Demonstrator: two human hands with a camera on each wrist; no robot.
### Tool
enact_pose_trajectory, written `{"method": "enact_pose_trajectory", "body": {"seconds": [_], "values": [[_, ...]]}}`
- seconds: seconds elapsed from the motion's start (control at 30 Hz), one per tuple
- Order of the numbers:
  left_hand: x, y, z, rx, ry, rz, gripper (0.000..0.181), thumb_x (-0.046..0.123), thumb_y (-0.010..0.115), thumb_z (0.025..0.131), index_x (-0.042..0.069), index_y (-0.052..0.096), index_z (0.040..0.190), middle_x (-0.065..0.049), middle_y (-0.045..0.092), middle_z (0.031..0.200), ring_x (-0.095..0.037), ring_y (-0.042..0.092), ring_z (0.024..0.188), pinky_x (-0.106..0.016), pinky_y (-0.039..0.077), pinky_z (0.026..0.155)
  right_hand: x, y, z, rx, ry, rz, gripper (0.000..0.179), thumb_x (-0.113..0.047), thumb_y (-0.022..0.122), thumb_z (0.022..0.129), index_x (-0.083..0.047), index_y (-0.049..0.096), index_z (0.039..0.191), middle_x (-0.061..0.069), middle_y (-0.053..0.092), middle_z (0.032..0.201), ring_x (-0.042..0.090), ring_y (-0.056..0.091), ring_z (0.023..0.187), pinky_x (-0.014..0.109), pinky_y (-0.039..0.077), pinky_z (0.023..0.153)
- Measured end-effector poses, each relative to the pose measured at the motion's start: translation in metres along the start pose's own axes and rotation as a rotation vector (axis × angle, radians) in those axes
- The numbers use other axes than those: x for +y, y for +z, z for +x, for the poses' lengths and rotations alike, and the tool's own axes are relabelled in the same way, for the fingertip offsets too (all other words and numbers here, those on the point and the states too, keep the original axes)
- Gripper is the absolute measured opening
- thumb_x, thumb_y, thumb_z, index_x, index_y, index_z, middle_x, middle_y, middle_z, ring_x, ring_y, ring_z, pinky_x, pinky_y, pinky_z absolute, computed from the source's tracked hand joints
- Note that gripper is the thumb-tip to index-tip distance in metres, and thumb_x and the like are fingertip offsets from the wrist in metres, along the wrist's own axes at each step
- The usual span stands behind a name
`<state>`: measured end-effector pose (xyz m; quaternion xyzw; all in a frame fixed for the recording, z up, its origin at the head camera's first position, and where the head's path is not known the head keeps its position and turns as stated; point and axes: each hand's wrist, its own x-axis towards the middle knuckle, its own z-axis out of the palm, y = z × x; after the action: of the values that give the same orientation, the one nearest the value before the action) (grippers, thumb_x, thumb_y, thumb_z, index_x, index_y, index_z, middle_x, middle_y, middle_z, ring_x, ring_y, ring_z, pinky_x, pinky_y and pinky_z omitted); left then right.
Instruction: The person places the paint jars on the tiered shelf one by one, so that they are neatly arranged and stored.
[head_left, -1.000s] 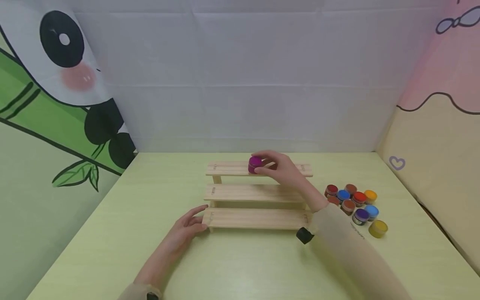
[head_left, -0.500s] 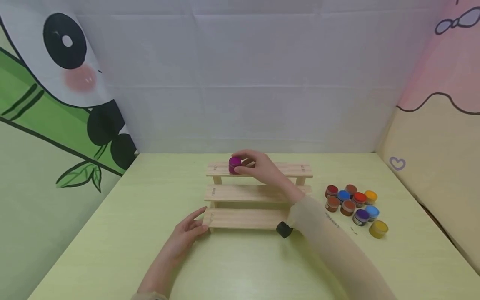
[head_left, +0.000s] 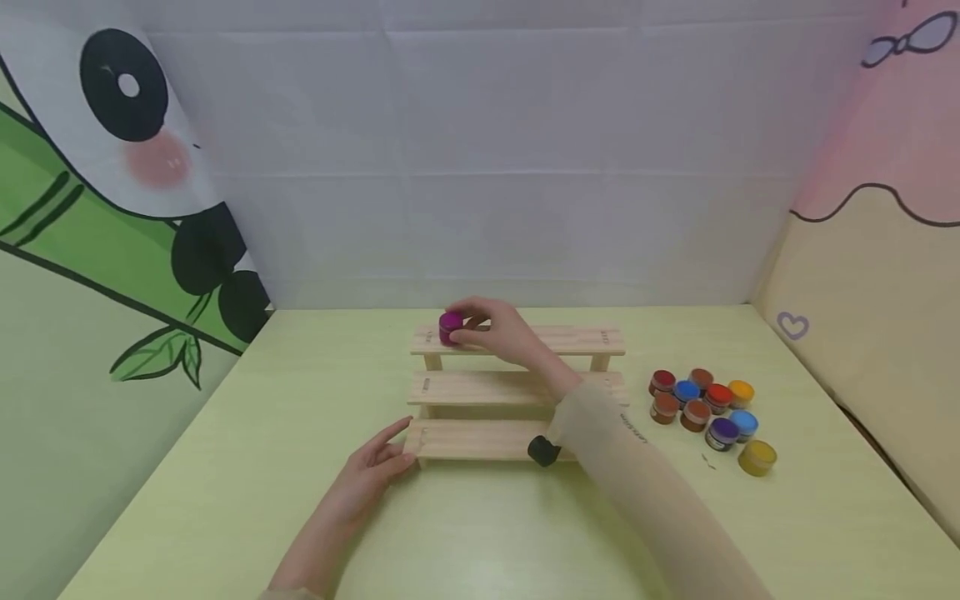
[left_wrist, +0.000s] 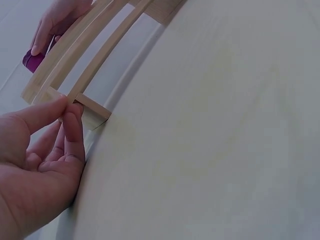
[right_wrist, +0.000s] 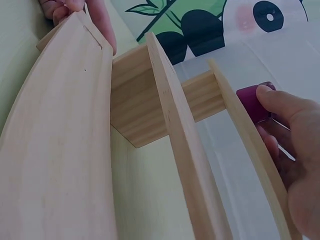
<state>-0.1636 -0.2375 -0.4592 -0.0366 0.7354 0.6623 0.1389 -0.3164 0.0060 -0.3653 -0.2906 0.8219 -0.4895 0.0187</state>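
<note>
A wooden three-tier rack (head_left: 480, 387) stands on the table, its boards rising like steps toward the back. My right hand (head_left: 498, 329) pinches a small purple paint jar (head_left: 450, 328) between thumb and fingers at the left part of the top board. In the right wrist view the jar (right_wrist: 255, 101) is upright against that board, thumb on its lid edge. My left hand (head_left: 371, 467) is at the left end of the lowest board. Its thumb and index finger pinch the board's corner, as the left wrist view of the hand (left_wrist: 47, 160) shows.
Several paint jars (head_left: 696, 414) in red, brown, blue, orange and purple cluster on the table right of the rack, with a yellow jar (head_left: 757, 457) nearest the front. A white cloth (head_left: 510, 167) hangs behind the table. Printed cartoon panels flank both sides.
My right hand has slid the purple jar leftward along the top board, from near its middle to near its left end. The left hand keeps its place on the lowest board.
</note>
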Motion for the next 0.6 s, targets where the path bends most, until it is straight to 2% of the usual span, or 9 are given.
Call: {"method": "enact_pose_trajectory", "body": {"seconds": [0.17,0.33,0.5,0.6], "values": [[-0.002,-0.004,0.002,-0.059,0.019,0.005,0.067,0.016,0.066,0.094,0.018,0.035,0.154,0.004,0.065,0.096,-0.008,0.061,0.095,-0.019,0.047,0.090,0.000,0.002,-0.002,0.008,0.009,0.013,0.039,-0.023,0.072,0.091,-0.018,0.064,0.129,0.004,0.070,0.114,0.016,0.066,0.097,0.026,0.056,0.080],[0.000,-0.011,0.007,-0.143,0.036,0.010,0.070,0.017,0.065,0.095,0.017,0.030,0.156,0.007,0.065,0.096,-0.006,0.061,0.095,-0.018,0.047,0.091,0.000,0.002,-0.002,0.015,0.011,0.004,0.038,-0.022,0.072,0.091,-0.020,0.064,0.128,0.003,0.070,0.113,0.015,0.067,0.096,0.027,0.055,0.080],[0.001,-0.018,0.011,-0.224,0.060,0.007,0.072,0.015,0.063,0.096,0.015,0.025,0.157,0.004,0.066,0.106,-0.005,0.063,0.101,-0.018,0.050,0.093,0.000,0.002,-0.001,0.003,0.001,-0.013,0.040,-0.022,0.072,0.091,-0.020,0.063,0.130,0.003,0.070,0.115,0.014,0.068,0.097,0.026,0.055,0.081],[0.000,-0.020,0.013,-0.249,0.061,0.001,0.072,0.015,0.062,0.097,0.015,0.023,0.158,0.002,0.065,0.113,-0.005,0.063,0.105,-0.019,0.051,0.094,0.000,0.002,-0.002,0.002,0.000,-0.012,0.041,-0.022,0.071,0.092,-0.018,0.063,0.132,0.004,0.070,0.115,0.014,0.068,0.097,0.027,0.055,0.081]]}}
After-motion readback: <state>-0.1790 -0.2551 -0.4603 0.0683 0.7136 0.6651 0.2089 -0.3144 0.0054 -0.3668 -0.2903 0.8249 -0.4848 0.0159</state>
